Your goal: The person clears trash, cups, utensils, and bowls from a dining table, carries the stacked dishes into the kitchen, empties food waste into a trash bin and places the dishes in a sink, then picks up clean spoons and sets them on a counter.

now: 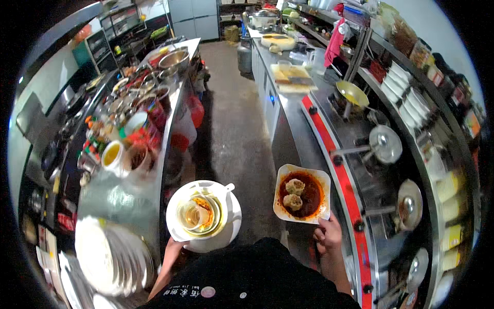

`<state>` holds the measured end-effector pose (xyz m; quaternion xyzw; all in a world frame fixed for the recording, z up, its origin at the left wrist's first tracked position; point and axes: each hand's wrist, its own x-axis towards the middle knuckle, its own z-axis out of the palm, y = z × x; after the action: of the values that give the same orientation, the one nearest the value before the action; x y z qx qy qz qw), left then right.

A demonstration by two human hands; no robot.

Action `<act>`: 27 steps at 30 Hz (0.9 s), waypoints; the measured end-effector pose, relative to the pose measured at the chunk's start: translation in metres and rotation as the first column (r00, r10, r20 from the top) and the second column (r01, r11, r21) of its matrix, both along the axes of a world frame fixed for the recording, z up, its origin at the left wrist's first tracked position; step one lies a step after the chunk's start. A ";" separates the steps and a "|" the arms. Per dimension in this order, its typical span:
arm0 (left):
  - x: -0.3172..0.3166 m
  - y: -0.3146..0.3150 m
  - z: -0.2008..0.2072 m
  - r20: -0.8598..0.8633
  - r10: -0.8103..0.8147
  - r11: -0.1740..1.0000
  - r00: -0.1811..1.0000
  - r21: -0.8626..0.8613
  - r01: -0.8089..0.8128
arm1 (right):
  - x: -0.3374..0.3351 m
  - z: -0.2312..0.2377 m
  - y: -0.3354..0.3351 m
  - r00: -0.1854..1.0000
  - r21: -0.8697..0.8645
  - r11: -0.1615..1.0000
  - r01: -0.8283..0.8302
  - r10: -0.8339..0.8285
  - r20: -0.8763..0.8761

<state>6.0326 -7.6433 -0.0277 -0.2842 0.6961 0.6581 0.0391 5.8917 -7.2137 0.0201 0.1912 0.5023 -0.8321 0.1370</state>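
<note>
Bowl-laden plate (234,224) in left hand (176,247) (finger state unclear) and saucy dish (281,214) pinched by right hand (329,236) were seemingly carried; levelness seemed needed next

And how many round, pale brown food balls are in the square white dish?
2. One round, pale brown food ball lies farther away, the other ball just nearer the person, both in the square white dish. The dark red sauce might hide more.

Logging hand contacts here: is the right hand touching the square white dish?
Touching. In the head view, the right hand grips the square white dish at its lower right corner.
</note>
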 end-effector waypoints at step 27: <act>-0.748 -0.226 -0.076 -0.051 0.187 0.981 0.981 0.060 -0.184 | -0.799 -0.073 -0.253 1.000 -0.052 0.999 0.016 -0.016 -0.010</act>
<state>5.2845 -7.8690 -0.1039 -0.3280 0.6490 0.6855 -0.0342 5.0925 -7.4667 -0.0526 0.1874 0.4797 -0.8469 0.1326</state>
